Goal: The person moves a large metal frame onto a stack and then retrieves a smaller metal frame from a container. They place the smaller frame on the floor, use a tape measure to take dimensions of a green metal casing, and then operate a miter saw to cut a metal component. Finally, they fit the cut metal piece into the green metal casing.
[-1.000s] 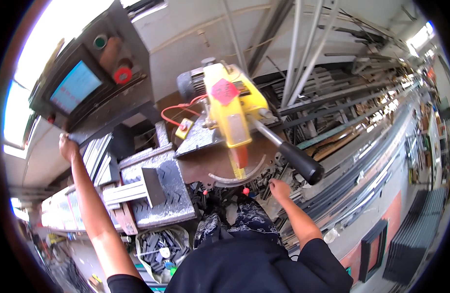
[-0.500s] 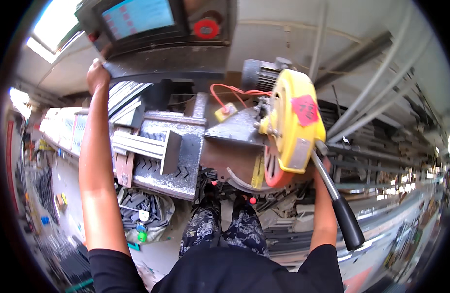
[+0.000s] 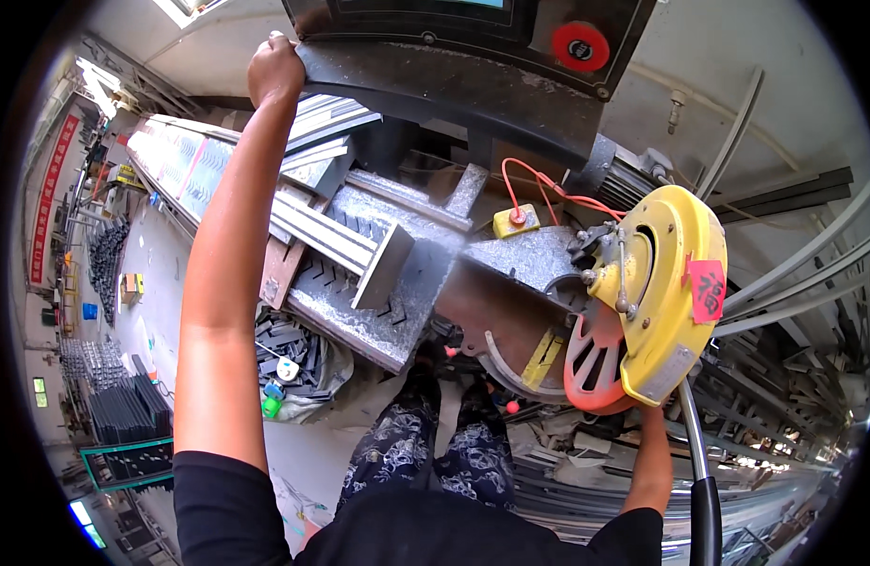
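Pale wall [image 3: 798, 104] at two o'clock; my left hand [image 3: 276, 72] clutches the black console [image 3: 454, 90] at eleven; three o'clock's yellow guard [image 3: 682, 330] hides my right hand, grip, can't tell!

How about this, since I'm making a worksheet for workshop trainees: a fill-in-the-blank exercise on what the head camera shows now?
1. The left hand is at a lower corner of the dark console, whose large round button is ____.
2. The right forearm reaches up to the large machine guard, whose main colour is ____.
3. The lever's grip is coloured ____.
4. In the picture, the pale bars lie to the ____ of that guard.

Missing words: red; yellow; black; left.
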A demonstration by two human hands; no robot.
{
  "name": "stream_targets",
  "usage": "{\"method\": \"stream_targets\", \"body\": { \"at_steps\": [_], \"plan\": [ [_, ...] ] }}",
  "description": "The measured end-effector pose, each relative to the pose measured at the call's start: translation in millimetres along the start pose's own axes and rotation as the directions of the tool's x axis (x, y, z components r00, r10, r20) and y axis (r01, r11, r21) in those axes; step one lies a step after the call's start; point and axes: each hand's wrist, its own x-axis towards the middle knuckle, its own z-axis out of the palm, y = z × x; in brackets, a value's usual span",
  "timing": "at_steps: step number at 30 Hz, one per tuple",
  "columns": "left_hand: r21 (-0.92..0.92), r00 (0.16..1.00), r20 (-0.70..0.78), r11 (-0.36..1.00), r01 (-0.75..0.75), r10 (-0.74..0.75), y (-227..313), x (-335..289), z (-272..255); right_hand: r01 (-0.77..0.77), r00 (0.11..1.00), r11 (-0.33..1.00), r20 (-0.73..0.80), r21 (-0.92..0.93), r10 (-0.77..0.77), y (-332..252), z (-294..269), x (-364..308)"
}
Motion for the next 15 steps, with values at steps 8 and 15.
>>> {"method": "stream_targets", "body": {
  "at_steps": [8,15],
  "plan": [
    [-0.064,0.881,-0.349,0.93,-0.361,0.318,-54,-156,-12,0.397,0.899,0.899,-0.119,-0.186,-0.422,-138,13,-32],
    [-0.072,0.6,0.648,0.823,-0.564,0.469,-141,-410,46,0.393,0.89,0.908,-0.189,-0.146,-0.416,-282,51,-32]
  ]
}}
